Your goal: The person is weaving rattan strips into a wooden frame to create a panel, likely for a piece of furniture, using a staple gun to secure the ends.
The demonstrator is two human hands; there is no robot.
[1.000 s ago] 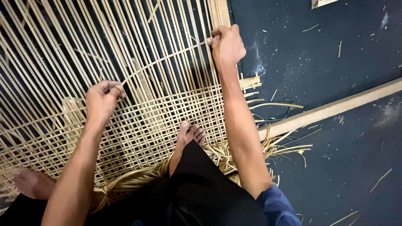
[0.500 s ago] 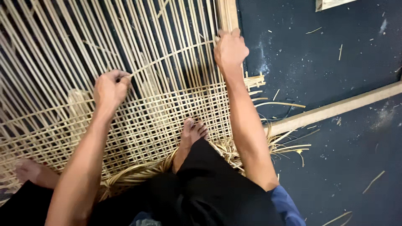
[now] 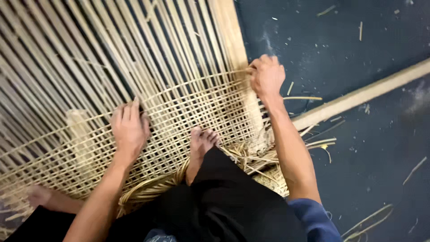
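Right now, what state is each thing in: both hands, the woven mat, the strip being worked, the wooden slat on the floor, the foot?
left hand: palm down, fingers pressed flat on the weave
right hand: closed around the end of the cross strip at the mat's edge
cross strip: threaded through the uprights, bowed
bamboo mat: woven in its lower part, loose uprights above
wooden slat: lying flat on the dark floor
bare foot: resting on the weave

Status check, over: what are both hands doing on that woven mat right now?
Left hand flat on the woven mat, pressing strips. Right hand pinching the newest cross strip at the mat's edge. Bare foot on the weave between them.
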